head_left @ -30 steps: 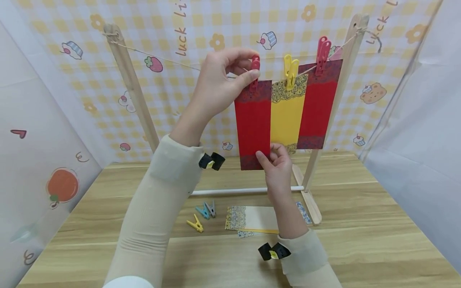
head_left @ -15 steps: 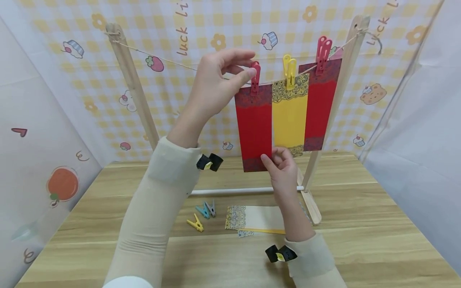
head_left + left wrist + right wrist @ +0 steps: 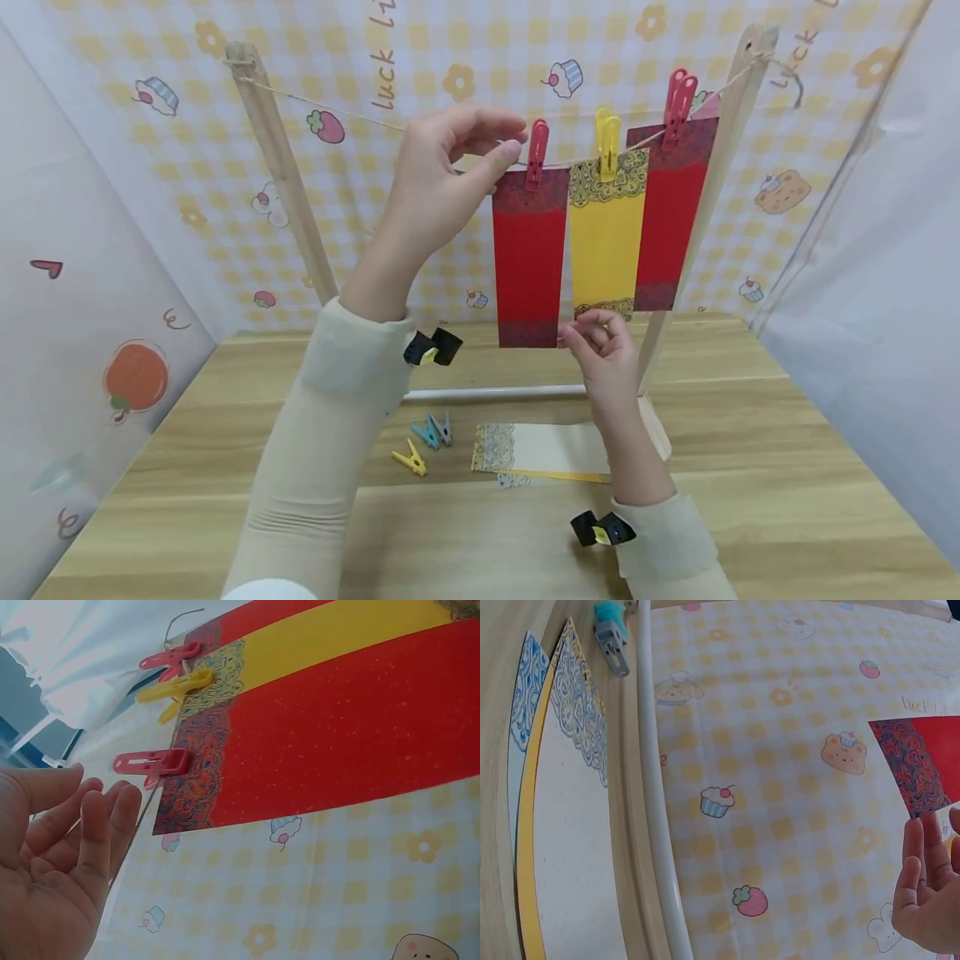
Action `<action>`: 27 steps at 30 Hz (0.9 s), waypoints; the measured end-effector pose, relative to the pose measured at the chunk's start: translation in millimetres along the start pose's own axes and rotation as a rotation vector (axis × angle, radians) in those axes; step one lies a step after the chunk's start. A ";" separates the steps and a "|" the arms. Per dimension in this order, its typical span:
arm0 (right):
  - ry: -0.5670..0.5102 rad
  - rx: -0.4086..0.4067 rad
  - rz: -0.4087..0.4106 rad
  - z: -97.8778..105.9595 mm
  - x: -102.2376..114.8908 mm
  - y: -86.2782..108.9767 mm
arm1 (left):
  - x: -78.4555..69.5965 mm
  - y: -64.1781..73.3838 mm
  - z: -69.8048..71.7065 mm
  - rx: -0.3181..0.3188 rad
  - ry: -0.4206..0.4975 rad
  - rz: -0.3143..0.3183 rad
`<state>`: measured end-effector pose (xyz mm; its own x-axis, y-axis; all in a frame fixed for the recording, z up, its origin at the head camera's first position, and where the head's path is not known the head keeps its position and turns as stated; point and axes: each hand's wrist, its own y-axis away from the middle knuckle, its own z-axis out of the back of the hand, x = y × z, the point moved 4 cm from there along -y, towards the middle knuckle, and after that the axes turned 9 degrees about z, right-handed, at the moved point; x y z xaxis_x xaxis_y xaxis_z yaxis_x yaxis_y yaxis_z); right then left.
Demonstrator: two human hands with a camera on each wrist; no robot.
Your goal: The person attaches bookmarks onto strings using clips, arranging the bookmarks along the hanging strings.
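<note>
While your left hand (image 3: 441, 183) stands just left of the red plastic clothespin (image 3: 537, 154), its fingers bend loosely apart from the thumb and hold nothing. That clothespin stands upright on a thin twine line (image 3: 360, 116), clipped to the top of a tall red paper card with dark patterned ends (image 3: 528, 267), the leftmost of three hanging cards. Your right hand (image 3: 611, 362) is at the card's lower right corner, fingers relaxed and gripping nothing; whether the fingertips touch the paper you cannot tell. Just right hangs a yellow paper card with black lacy ends (image 3: 606, 250) from a yellow plastic clothespin (image 3: 609, 148); farther right, near the right wooden post (image 3: 738, 92), hangs a second red paper card (image 3: 667, 225). The twine reaches the left wooden post (image 3: 288, 183) on the other side. Nearer you on the wooden table (image 3: 787, 500), left of a white paper card with a patterned end (image 3: 555, 447), lie a turquoise clothespin (image 3: 427, 434), a grey clothespin (image 3: 446, 429) and a loose yellow clothespin (image 3: 409, 458).
</note>
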<state>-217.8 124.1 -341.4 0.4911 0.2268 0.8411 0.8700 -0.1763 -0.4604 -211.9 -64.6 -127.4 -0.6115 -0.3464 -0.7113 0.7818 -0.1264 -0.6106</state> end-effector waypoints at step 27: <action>0.372 0.198 -0.148 33.9 -8.1 0.1 | 74.1 66.3 3.8 0.052 0.031 0.157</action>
<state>-220.1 154.8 -357.8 0.3433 -0.1309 0.9301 0.9390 0.0268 -0.3428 -205.0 -102.1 -219.2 -0.4837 -0.3374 -0.8076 0.8730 -0.1208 -0.4725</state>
